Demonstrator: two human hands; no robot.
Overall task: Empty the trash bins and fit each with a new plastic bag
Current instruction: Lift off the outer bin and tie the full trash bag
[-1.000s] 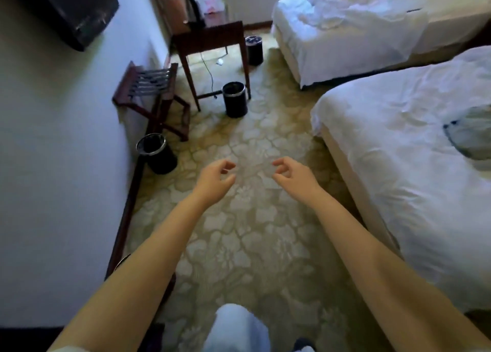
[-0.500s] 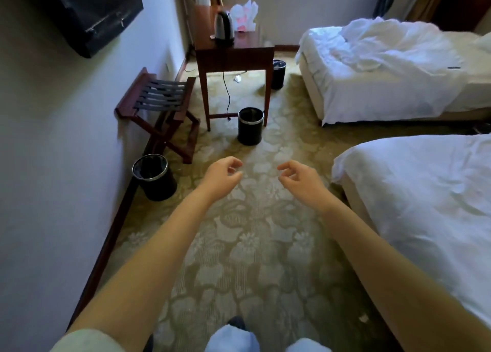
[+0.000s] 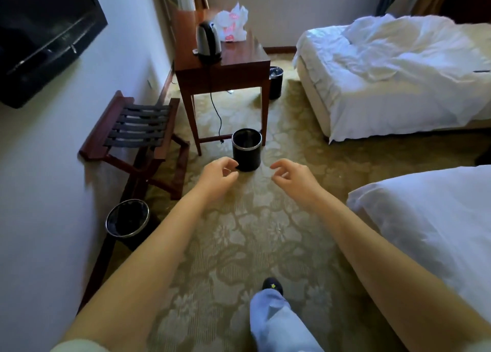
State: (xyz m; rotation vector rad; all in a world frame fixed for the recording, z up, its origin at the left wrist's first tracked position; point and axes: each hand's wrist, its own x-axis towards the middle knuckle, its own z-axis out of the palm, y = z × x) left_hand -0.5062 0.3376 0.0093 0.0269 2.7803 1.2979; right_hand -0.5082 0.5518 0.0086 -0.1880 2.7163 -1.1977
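Observation:
Three black trash bins with metal rims stand on the patterned carpet. The nearest bin (image 3: 127, 223) is by the left wall, the middle bin (image 3: 246, 149) stands at the front leg of a wooden table, and the far bin (image 3: 275, 82) is behind that table beside the far bed. My left hand (image 3: 218, 177) and my right hand (image 3: 291, 177) hang out in front of me with loosely curled fingers, holding nothing, just short of the middle bin. A white plastic bag with red print (image 3: 232, 26) sits on the table.
The wooden table (image 3: 239, 59) carries a kettle (image 3: 208, 43) whose cord hangs to the floor. A folding luggage rack (image 3: 135, 134) stands by the left wall under a TV (image 3: 39, 38). One bed (image 3: 425, 229) is at my right, another bed (image 3: 385, 80) lies farther back.
I have walked forward along the carpet. The bins, table and rack have come closer and the view has tilted up. Both hands stay raised, loosely curled and holding nothing.

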